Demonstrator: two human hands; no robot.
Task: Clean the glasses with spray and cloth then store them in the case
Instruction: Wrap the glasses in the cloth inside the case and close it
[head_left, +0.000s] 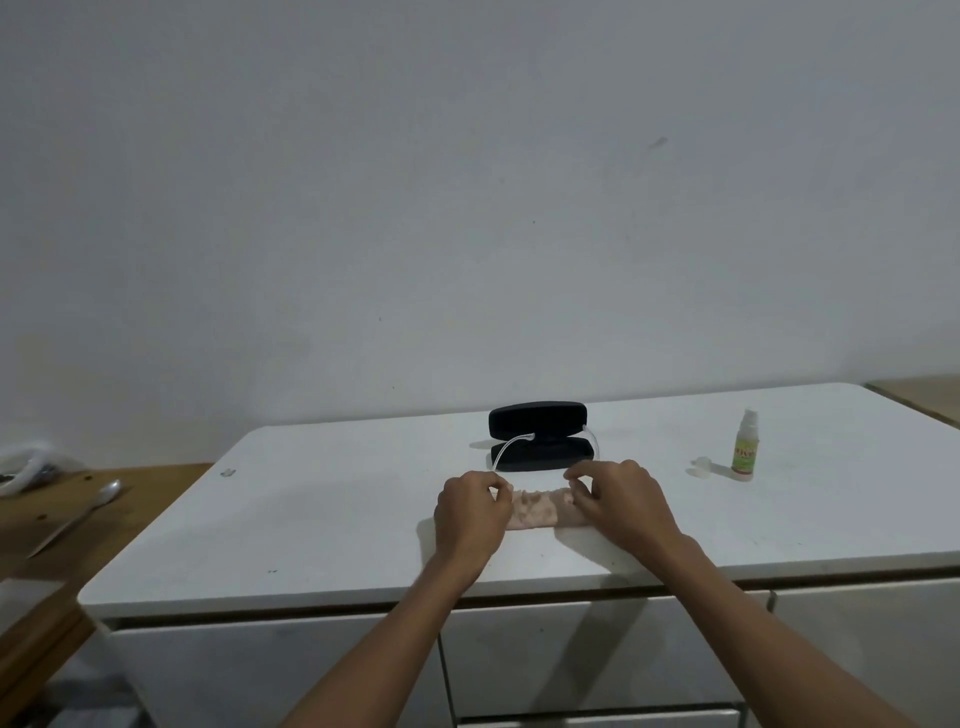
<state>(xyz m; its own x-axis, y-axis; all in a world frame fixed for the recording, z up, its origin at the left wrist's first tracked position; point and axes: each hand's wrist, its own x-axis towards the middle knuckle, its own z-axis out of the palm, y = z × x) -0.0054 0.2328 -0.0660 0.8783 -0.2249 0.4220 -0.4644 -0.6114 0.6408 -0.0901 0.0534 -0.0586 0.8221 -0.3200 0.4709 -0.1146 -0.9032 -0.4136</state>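
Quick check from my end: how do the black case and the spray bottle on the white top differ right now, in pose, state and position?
The black case lies flat and hinged open, lid up; the spray bottle stands upright.
The case is dark and wide; the bottle is slim, pale, with a green label.
The case sits centrally, just beyond both hands; the bottle stands far right, out of their grasp.
The bottle's clear cap appears to lie beside it.
Both rest untouched on the white top.

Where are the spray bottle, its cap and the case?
spray bottle (743, 453): head view, on its label.
cap (702, 464): head view, on its clear body.
case (537, 418): head view, on the raised lid.
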